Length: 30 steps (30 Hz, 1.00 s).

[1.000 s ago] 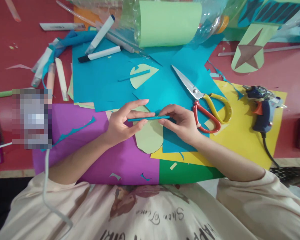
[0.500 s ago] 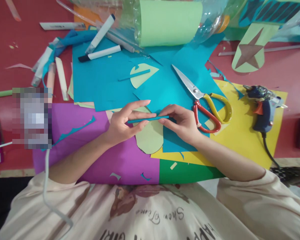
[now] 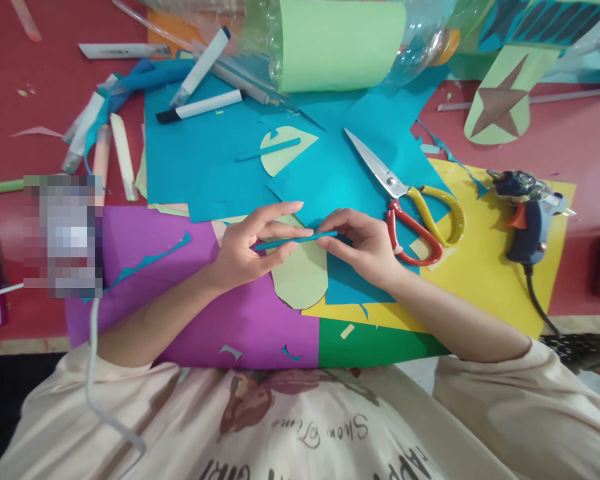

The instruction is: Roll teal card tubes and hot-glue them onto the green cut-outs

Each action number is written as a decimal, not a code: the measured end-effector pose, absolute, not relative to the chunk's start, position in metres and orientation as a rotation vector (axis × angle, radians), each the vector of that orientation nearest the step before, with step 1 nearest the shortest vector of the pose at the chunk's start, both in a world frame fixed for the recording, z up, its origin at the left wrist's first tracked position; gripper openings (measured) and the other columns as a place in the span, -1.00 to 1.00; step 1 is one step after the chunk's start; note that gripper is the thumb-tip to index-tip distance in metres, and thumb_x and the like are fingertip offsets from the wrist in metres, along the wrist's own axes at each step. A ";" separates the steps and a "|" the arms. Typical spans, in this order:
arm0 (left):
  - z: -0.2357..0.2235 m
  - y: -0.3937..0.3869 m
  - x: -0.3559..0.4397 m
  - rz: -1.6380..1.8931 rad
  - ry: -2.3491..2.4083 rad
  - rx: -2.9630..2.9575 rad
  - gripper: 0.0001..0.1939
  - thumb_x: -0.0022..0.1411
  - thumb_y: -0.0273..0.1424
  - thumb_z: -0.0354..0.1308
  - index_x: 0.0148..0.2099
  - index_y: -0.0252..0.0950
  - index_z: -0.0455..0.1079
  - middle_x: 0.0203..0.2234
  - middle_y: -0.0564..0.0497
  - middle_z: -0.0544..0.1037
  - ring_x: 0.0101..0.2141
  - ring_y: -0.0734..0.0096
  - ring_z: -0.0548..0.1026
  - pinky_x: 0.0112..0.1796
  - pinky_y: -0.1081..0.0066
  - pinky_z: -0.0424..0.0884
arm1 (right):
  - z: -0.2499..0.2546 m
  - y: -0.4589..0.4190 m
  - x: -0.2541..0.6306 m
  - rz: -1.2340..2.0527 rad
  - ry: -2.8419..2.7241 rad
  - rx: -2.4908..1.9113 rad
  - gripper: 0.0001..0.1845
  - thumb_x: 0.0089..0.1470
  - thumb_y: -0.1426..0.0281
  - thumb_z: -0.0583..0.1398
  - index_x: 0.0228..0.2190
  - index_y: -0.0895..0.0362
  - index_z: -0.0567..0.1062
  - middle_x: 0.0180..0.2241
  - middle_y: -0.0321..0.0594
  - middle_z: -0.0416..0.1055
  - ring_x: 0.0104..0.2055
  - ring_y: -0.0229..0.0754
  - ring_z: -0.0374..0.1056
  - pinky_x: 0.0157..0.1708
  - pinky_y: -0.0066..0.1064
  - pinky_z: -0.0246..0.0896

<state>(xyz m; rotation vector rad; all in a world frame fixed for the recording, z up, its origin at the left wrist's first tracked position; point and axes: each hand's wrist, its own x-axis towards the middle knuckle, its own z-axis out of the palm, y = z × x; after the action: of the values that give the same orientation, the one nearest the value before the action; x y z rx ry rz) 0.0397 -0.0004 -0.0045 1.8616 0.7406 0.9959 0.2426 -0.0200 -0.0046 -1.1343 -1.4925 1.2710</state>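
Note:
A thin blue paper strip (image 3: 300, 239), narrow as a stick, spans between my two hands. My left hand (image 3: 253, 243) pinches its left part between thumb and fingers, the index finger stretched out above. At the other end, the fingertips of my right hand (image 3: 363, 243) are closed on the strip. Beneath them lies a pale green paper piece (image 3: 301, 277) with a rounded lower edge. Scissors (image 3: 393, 183) with one red and one yellow handle rest just right of my right hand, blades apart. Beyond my hands, a pale green teardrop cutout (image 3: 285, 160) has another blue strip (image 3: 275, 149) across it.
Blue (image 3: 205, 160), purple (image 3: 155, 320), yellow (image 3: 505, 280) and green (image 3: 370, 343) sheets cover the red table. A glue gun (image 3: 527, 227) lies on the right. Several markers (image 3: 210, 105) are at upper left. A plastic bottle (image 3: 420, 53) wrapped in green paper lies at the back.
The blue strip's left end sits very slightly lower. Both hands keep their grip and place; nothing else has visibly moved.

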 end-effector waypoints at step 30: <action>-0.004 -0.001 0.038 0.913 0.710 1.961 -0.51 0.21 -0.53 0.14 0.18 -0.19 0.22 -0.19 0.01 0.64 -0.14 0.37 0.60 0.01 0.39 0.49 | -0.006 -0.019 0.242 1.220 -1.574 -1.100 -0.69 0.03 0.12 0.27 -0.44 0.13 0.52 -0.46 -0.23 0.51 -0.44 -0.29 0.38 -0.44 -0.42 0.32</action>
<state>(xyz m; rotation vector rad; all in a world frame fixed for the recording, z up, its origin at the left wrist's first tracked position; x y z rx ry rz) 0.0376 -0.0006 -0.0040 1.9607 0.7100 0.9130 0.2423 -0.0192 -0.0055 -1.0995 -1.5738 1.2197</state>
